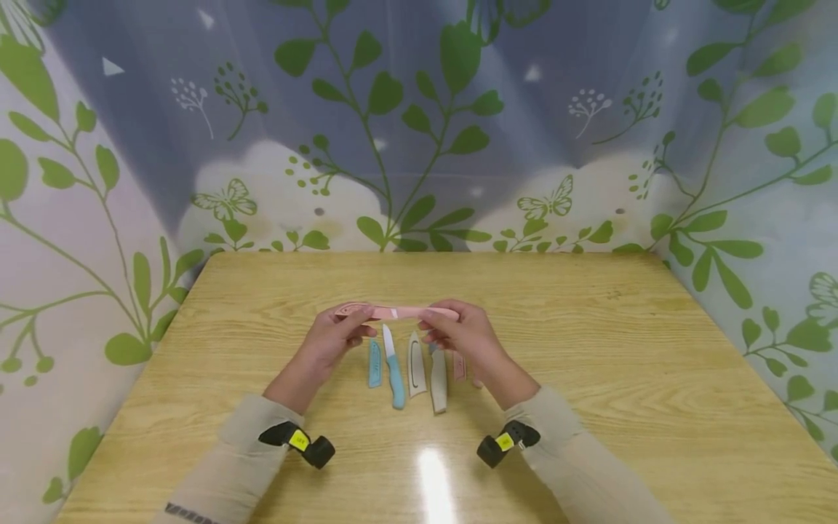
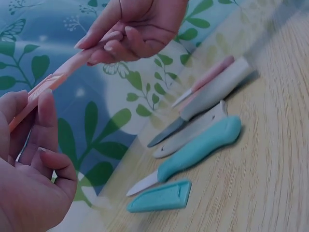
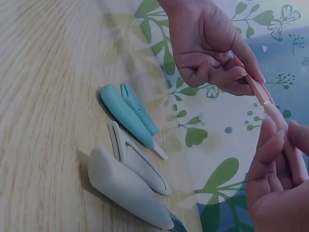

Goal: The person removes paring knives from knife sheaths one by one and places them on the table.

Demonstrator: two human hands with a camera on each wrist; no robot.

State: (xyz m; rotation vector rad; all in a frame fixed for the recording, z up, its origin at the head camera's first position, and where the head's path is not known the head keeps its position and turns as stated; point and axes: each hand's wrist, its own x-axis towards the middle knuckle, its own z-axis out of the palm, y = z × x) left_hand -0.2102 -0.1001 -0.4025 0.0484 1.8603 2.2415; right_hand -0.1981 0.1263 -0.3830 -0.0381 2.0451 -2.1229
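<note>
Above the table, both hands hold a pink knife (image 1: 409, 312) level, its blade inside a pink sheath (image 1: 382, 313). My left hand (image 1: 327, 340) pinches the sheath between thumb and fingers. The right hand (image 1: 466, 335) grips the handle. A short pale strip of blade shows between sheath and handle in the head view. Below the hands lie a blue knife (image 2: 200, 147) with a white blade, a blue sheath (image 2: 159, 197), a white-handled knife (image 3: 128, 188) with a dark blade and a white sheath (image 3: 140, 159). All of these are apart from the hands.
Another pink sheath (image 1: 460, 366) and a second pink-handled knife (image 2: 212, 75) lie at the row's right end, partly hidden by the right hand in the head view. The wooden table (image 1: 216, 349) meets a leaf-patterned curtain (image 1: 419, 145) at its back edge.
</note>
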